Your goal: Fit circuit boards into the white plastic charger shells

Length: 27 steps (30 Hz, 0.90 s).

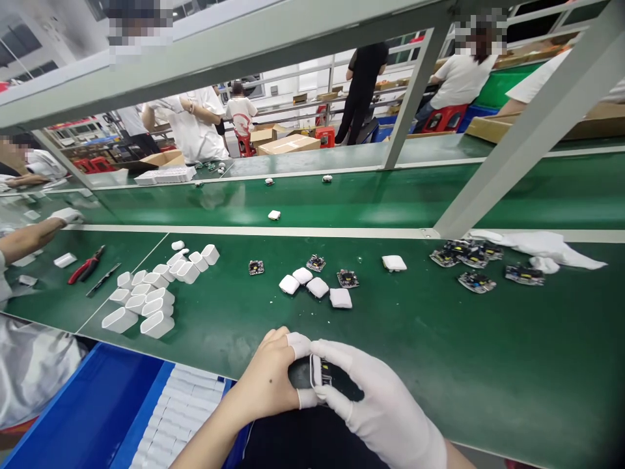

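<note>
My left hand [267, 381], bare except for white finger cots, and my right hand [378, 400], in a white glove, meet at the near edge of the green bench [439, 365]. Both pinch a small white charger part [318, 371] with a dark circuit board in it. Just beyond my hands lie several white caps [315, 286] and three small circuit boards [316, 263]. A cluster of white open shells [151, 293] stands to the left.
More circuit boards [476, 267] and a white cloth [541, 246] lie at the right. Red pliers [86, 264] lie far left by a co-worker's arm [29, 238]. A blue bin [161, 417] of white parts sits below left. Grey frame posts [512, 137] cross ahead; people work beyond the conveyor [342, 195].
</note>
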Each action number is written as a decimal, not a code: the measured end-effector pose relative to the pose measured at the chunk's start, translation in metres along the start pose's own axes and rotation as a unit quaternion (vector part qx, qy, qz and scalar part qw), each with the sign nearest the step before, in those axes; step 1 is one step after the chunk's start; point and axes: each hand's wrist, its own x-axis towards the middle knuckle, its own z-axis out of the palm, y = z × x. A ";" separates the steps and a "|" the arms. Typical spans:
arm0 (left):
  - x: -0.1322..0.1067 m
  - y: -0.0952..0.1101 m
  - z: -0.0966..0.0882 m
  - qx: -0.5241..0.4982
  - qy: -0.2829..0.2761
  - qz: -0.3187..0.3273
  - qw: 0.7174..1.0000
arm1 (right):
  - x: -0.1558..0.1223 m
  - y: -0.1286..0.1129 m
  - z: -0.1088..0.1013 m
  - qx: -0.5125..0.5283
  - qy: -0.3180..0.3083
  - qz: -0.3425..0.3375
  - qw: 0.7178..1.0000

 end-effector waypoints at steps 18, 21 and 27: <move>-0.001 -0.001 0.003 0.000 -0.003 -0.001 1.000 | 0.002 0.003 0.003 0.044 -0.017 0.183 0.982; -0.002 -0.002 0.005 0.010 0.010 0.007 1.000 | 0.010 0.001 0.005 0.058 -0.035 0.213 0.975; -0.002 -0.004 0.004 0.003 0.009 0.006 1.000 | 0.016 0.005 0.010 0.084 -0.023 0.170 0.982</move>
